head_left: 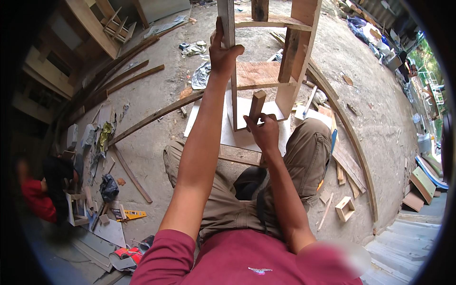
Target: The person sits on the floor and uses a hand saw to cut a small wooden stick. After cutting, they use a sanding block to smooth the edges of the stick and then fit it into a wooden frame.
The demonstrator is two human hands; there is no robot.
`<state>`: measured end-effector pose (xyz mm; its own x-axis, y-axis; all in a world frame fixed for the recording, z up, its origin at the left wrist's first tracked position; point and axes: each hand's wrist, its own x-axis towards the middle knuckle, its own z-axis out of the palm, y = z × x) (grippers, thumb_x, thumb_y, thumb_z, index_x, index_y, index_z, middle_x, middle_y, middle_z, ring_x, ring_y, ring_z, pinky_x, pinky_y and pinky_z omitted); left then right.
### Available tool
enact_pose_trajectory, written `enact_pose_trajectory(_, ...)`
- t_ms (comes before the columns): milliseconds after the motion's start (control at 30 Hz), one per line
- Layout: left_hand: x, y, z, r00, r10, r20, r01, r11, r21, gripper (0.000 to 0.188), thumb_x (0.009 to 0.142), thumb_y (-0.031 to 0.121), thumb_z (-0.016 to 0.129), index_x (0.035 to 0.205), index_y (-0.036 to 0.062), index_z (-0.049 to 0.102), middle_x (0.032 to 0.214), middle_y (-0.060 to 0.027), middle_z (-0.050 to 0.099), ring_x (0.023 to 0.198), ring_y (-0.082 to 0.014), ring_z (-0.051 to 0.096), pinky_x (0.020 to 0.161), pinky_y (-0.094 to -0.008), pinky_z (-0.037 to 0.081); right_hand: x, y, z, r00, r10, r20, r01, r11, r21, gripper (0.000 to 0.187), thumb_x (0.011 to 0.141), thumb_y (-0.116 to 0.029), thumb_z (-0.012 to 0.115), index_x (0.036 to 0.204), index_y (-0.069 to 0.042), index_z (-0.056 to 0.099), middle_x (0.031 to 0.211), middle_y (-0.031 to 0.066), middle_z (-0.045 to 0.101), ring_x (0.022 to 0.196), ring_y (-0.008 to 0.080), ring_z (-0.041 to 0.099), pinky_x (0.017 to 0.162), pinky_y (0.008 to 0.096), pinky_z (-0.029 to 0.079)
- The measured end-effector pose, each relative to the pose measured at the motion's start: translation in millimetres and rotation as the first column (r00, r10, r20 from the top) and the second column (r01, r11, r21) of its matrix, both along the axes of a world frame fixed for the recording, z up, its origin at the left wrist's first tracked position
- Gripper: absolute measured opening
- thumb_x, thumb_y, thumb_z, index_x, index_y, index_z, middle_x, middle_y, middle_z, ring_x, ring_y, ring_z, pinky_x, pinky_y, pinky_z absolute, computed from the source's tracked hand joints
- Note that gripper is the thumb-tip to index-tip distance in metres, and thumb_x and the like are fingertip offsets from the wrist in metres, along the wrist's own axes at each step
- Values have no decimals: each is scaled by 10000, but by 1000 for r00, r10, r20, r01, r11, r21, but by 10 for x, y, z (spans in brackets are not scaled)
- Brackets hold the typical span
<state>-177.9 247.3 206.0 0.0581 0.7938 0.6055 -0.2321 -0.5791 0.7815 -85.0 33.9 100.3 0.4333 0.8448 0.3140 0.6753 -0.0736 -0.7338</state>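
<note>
A tall wooden shelf frame (230, 23) stands upright in front of me, with crosspieces between its two side boards. My left hand (224, 56) grips its left side board, fingers along the outer face and thumb pointing right. Lower down, my right hand (265, 130) pinches a short square wooden block (257, 105), tilted upward, within the frame's lower opening. A plywood shelf panel (259, 74) spans the frame just above the block. Beneath the frame lies a white board (237, 138), between my bent knees.
Long wooden strips (156, 115) lie across the concrete floor, one curving along the right (358, 156). A small wooden box (345, 209) and offcuts sit at my right. To the left are a yellow handsaw (135, 215), a black plastic bag (109, 187) and another person in red (38, 202).
</note>
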Motion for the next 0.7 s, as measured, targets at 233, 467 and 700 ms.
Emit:
enact_pose_trajectory(233,-82,48,-38,1000,6,9,-6,999,-40,1024,633,22,719,1590,129,370,1253,-91,500,1041,-163,562,837,-279,516,-163,47,46,926,30,-376,-142,951,-276,407,863,-357,780,1019,-1,659,835,201,696,845,361,671,771,457,524)
enact_pose_trajectory(467,16,-114,98,990,-100,101,114,984,-137,1014,668,-33,690,1604,127,334,1135,-4,600,919,-106,579,787,-244,514,-95,188,-279,998,34,-61,-43,987,-154,394,838,-311,822,984,0,628,815,158,694,690,293,686,672,421,541)
enact_pose_trajectory(700,6,-21,26,998,-37,43,37,999,-7,954,727,-39,624,1611,139,311,1016,-49,608,791,-113,593,704,-273,511,-158,282,-144,989,42,-144,-71,976,-204,407,834,-320,823,1030,-9,646,900,186,700,848,371,685,755,465,545)
